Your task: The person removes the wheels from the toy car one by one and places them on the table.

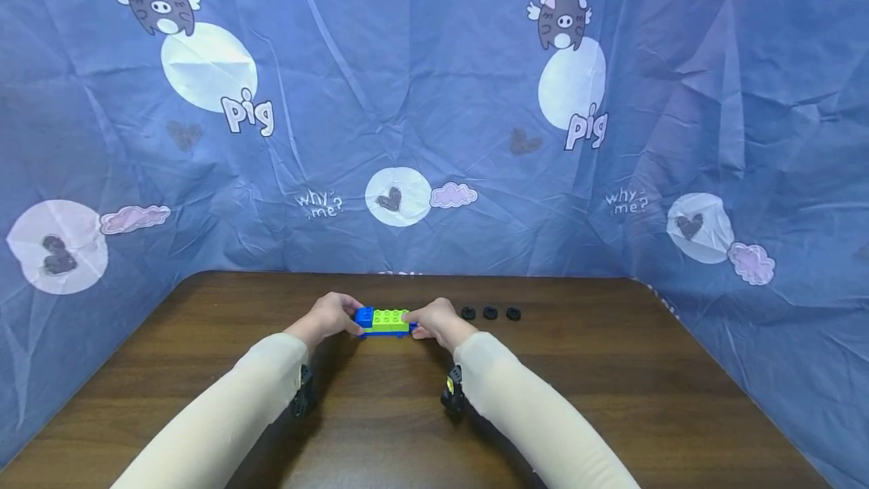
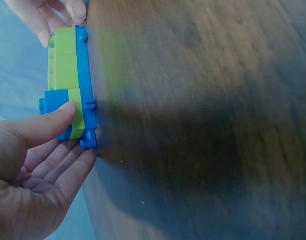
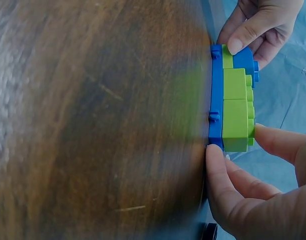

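A toy building-block car (image 1: 389,318) lies level between the two hands near the far side of the table. It has a blue base (image 3: 216,95) with small side pegs, lime green bricks (image 2: 66,70) on top and a blue brick (image 1: 364,315) at its left end. That blue end is held by the left hand (image 1: 329,317), thumb on the near side and fingers behind and below. The right hand (image 1: 440,321) pinches the other end, one digit at the green studs and others against the end of the base. No wheels show on the base's pegs.
Three black wheels (image 1: 490,313) lie in a row on the brown wooden table (image 1: 380,413), just right of the right hand. A blue printed cloth (image 1: 434,96) hangs behind the table and along its sides. Black wrist cameras (image 1: 303,391) sit under the sleeves.
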### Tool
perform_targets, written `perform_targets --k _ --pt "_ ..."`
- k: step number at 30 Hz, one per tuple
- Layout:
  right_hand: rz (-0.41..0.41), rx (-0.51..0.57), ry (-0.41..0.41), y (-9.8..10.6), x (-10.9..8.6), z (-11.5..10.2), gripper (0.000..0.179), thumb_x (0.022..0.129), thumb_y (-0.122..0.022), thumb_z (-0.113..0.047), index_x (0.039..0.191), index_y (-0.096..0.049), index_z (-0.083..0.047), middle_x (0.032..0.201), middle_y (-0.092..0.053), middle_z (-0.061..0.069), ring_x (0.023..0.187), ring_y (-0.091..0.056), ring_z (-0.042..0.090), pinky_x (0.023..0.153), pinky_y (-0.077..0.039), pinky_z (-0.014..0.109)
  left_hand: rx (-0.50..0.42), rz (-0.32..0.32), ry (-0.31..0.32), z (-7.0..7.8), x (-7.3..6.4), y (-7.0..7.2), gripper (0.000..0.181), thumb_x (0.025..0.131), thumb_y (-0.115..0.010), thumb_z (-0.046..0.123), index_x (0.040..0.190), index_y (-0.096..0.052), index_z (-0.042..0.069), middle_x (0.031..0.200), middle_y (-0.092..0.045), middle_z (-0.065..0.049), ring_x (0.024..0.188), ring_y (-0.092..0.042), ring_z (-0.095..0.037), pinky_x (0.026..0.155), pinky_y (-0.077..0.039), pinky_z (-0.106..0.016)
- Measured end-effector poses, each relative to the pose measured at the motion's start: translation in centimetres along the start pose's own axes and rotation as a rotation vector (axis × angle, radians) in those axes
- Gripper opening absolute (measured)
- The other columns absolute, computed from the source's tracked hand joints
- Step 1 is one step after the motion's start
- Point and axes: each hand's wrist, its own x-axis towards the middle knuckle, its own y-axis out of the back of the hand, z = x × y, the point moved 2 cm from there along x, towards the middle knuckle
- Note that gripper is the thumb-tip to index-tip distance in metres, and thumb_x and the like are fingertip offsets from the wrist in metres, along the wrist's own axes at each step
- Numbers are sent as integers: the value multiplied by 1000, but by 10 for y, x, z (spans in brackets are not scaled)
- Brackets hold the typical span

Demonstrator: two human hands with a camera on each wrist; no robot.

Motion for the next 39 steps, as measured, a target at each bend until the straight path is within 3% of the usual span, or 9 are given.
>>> perform_targets --k 5,11,16,22,26,29,34,39 --pt "-23 21 -1 2 1 2 46 85 -71 -8 119 -51 15 94 -65 18 53 -59 9 69 -58 25 14 -28 -3 0 1 1 38 72 -81 -3 106 -66 -10 101 -68 -22 86 -63 -24 87 -51 -40" --pt "-81 68 -8 2 3 2 43 88 -69 -11 119 -52 14 90 -58 12 58 -60 10 73 -58 26 26 -56 -66 -4 2 4 40 71 -80 -5 107 -65 -13 100 -69 -23 88 -63 -25 85 -51 -38" --pt "-110 75 -3 10 0 -3 41 90 -66 -10 121 -53 14 101 -60 18 67 -65 14 80 -57 30 14 -74 -64 -8 1 6 43 73 -79 -4 112 -62 -14 106 -67 -25 92 -64 -26 88 -50 -39" --pt "-112 95 42 27 1 -12 42 91 -64 -6 124 -51 15 120 -57 31 72 -65 17 81 -57 32 -37 -178 -54 -10 2 14 46 82 -74 1 120 -55 -16 111 -64 -27 93 -62 -25 88 -52 -39" --pt "-132 68 77 36 1 -15 43 92 -62 -9 126 -51 15 124 -58 33 92 -69 31 85 -56 34 -62 -211 -55 -14 0 20 51 84 -73 4 124 -50 -18 120 -59 -32 103 -61 -32 95 -49 -44" --pt "-149 10 100 41 -2 -18 44 94 -61 -12 129 -51 13 127 -58 30 109 -64 36 88 -55 36 -53 -229 -81 -14 -3 23 55 84 -71 2 128 -46 -20 128 -53 -36 117 -55 -42 101 -45 -49" --pt "-128 -108 179 54 -14 -28 44 95 -60 -17 131 -52 7 127 -61 25 113 -61 35 90 -53 38 53 -214 -132 1 -6 26 60 87 -70 7 133 -42 -18 136 -47 -35 130 -44 -47 106 -39 -51" --pt "-110 -249 305 74 -29 -35 43 97 -58 -25 132 -55 -1 131 -59 18 122 -55 34 99 -47 44 244 -175 -207 28 -12 25 64 89 -70 17 138 -41 -12 141 -45 -31 133 -40 -45 108 -36 -52"
